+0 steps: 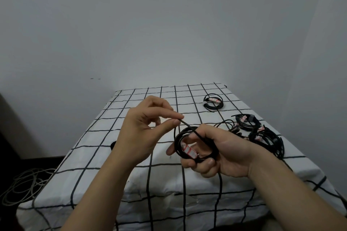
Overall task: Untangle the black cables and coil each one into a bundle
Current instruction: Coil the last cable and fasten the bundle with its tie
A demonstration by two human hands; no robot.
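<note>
My right hand (223, 153) grips a coiled black cable (177, 142) with a red-and-white label, held above the table. My left hand (148, 131) pinches the loose end of that cable between thumb and forefinger, just up and left of the coil. A finished coil (214, 102) lies at the far right of the table. A pile of black cables (262, 135) with red-and-white labels sits on the right, behind my right hand.
The table carries a white cloth with a black grid (131, 184); it stands against a pale wall. Loose grey cable (22, 185) lies on the dark floor at the left. A small black thing (113, 145) peeks out behind my left wrist.
</note>
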